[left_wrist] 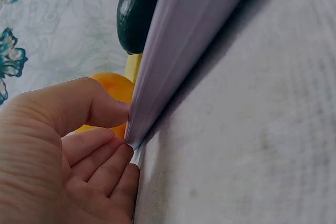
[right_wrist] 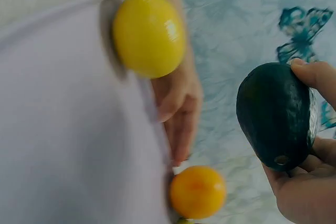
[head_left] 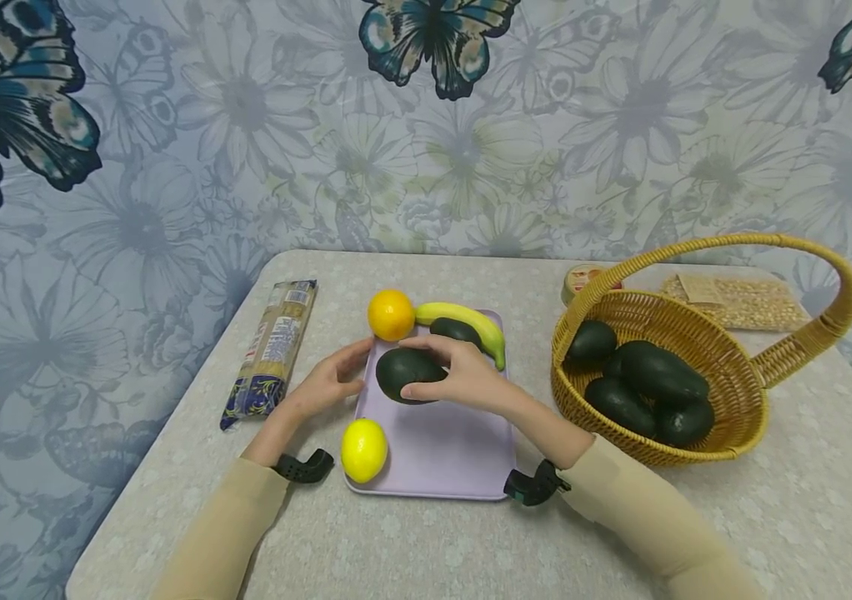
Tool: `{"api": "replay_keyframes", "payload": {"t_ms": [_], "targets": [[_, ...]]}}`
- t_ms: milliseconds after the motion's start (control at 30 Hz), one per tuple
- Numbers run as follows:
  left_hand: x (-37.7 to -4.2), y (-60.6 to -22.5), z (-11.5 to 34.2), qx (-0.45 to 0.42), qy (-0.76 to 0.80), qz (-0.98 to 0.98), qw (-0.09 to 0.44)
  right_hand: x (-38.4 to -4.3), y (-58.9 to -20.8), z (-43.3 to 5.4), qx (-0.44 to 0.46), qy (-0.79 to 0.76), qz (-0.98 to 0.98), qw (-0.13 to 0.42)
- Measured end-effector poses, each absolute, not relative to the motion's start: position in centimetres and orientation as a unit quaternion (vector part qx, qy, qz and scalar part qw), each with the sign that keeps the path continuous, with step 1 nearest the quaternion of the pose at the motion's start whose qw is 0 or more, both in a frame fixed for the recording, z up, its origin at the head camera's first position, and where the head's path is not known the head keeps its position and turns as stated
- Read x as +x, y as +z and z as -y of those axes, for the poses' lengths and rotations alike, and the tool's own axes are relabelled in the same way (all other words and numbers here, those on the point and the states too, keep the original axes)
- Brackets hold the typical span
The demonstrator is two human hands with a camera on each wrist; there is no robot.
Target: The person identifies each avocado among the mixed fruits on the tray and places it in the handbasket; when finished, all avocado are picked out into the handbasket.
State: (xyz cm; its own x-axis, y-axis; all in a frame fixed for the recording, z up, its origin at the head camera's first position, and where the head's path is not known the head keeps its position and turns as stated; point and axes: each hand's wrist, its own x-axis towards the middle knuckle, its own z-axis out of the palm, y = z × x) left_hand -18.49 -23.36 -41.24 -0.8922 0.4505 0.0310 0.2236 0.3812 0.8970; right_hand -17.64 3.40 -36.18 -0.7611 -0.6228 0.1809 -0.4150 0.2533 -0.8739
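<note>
My right hand (head_left: 467,375) grips a dark green avocado (head_left: 409,375) between thumb and fingers, over the lilac tray (head_left: 448,450). The right wrist view shows that avocado (right_wrist: 275,116) raised off the tray surface. My left hand (head_left: 324,383) is at the tray's left edge; in the left wrist view its thumb and fingertips touch the tray's side (left_wrist: 173,45), fingers fairly straight. A yellow lemon (head_left: 363,450) sits at the tray's near left corner. An orange (head_left: 391,315), a banana (head_left: 463,313) and another avocado (head_left: 456,331) lie along the far side.
A yellow wicker basket (head_left: 752,433) with a tall handle stands on the right, holding several avocados (head_left: 662,371). Behind it are a round tin (head_left: 579,279) and a flat bag of grains (head_left: 749,302). A long printed packet (head_left: 272,354) lies on the left of the table (head_left: 426,550).
</note>
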Motion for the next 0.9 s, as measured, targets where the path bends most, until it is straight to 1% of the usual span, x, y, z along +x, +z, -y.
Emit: {"api": "replay_keyframes", "payload": {"t_ms": [100,233,367,500,600,700,800,900], "targets": [[-19.1,-42.4,23.6,0.209,0.522,-0.820,0.105,-16.2,-34.3,-5.0,-0.346,-0.534,-0.765,0.098],[-19.8,-43.8,24.0,0.210,0.528,-0.817,0.103,-14.2,-32.4,-8.3,-0.357,-0.541,-0.757,0.081],[-19.9,-44.1,24.1,0.210,0.529,-0.816,0.100,-12.3,-31.4,-12.5,-0.361,-0.531,-0.766,0.042],[-19.9,-44.0,24.2,0.209,0.527,-0.818,0.098,-11.0,-31.4,-17.0,-0.333,-0.506,-0.795,-0.015],[-19.9,-43.8,24.0,0.210,0.528,-0.817,0.101,-10.8,-31.6,-20.6,-0.273,-0.477,-0.833,-0.066],[-19.6,-42.9,23.7,0.209,0.527,-0.817,0.108,-11.2,-32.0,-24.4,-0.180,-0.451,-0.869,-0.099],[-19.0,-41.8,23.4,0.206,0.528,-0.816,0.114,-12.1,-32.4,-27.8,-0.089,-0.430,-0.891,-0.116],[-18.7,-41.4,23.2,0.209,0.530,-0.814,0.116,-12.9,-32.9,-30.2,-0.032,-0.406,-0.905,-0.123]]}}
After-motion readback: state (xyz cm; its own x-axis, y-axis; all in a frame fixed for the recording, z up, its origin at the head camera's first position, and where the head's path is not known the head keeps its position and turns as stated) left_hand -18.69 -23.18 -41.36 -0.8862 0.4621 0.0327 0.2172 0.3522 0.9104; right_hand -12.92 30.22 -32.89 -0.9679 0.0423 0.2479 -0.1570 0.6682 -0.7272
